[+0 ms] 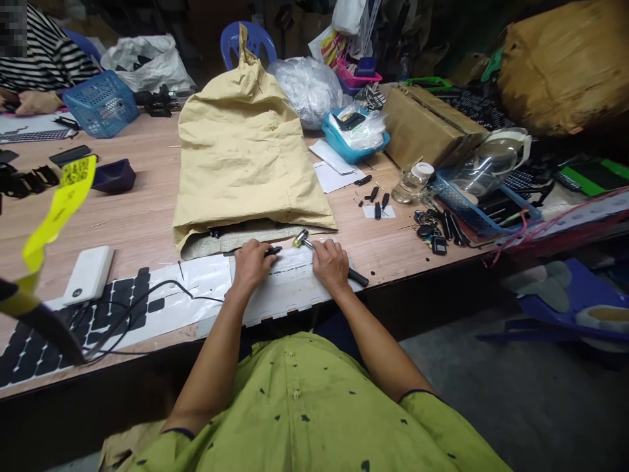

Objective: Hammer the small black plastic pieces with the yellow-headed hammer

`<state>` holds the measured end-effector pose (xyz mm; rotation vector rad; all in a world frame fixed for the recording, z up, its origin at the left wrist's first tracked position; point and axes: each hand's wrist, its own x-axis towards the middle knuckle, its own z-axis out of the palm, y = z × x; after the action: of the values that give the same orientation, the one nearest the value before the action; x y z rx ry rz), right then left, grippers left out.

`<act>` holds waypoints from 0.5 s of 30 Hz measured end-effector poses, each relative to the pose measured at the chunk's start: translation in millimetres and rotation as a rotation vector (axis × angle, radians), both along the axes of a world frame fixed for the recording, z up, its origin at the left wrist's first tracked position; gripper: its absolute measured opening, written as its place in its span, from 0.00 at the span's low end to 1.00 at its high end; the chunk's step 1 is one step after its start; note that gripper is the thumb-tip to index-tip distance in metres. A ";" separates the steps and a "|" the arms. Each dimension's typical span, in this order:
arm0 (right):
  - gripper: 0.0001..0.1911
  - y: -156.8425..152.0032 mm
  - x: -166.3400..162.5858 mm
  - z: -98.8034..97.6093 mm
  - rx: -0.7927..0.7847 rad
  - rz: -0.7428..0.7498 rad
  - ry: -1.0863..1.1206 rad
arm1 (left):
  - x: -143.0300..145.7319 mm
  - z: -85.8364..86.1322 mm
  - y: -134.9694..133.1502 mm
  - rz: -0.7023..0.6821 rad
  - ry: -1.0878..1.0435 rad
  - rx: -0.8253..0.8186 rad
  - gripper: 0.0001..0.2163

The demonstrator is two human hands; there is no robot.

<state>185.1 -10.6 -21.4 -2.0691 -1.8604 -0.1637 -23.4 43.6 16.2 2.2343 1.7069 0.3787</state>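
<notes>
while the right grip (331, 265) clasps it, the hammer (301, 238) protrudes both ways.

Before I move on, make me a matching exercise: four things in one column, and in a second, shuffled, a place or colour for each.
Things
1. Hammer
2. Small black piece
3. Large cloth bag
4. Boxy gadget

Places and colours
A. Pale yellow
B. In the right hand
C. White, beside a grid of black panels
D. In the left hand

Pairs: 1-B, 2-D, 3-A, 4-C
</notes>
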 end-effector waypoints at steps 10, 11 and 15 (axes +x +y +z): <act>0.18 -1.6 7.7 7.7 0.022 0.045 0.165 | 9.8 -34.8 -24.7 -0.105 -0.258 0.031 0.07; 0.18 -4.2 8.1 9.5 0.049 0.057 0.207 | 9.5 -35.5 -24.3 -0.106 -0.269 0.029 0.07; 0.19 -21.0 5.4 16.5 0.146 0.153 0.424 | 11.6 -35.4 -24.7 -0.102 -0.283 0.020 0.07</act>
<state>190.6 -31.5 -4.9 -1.6957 -1.6775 0.1622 -11.8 19.0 -19.2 2.1507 1.4440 0.6548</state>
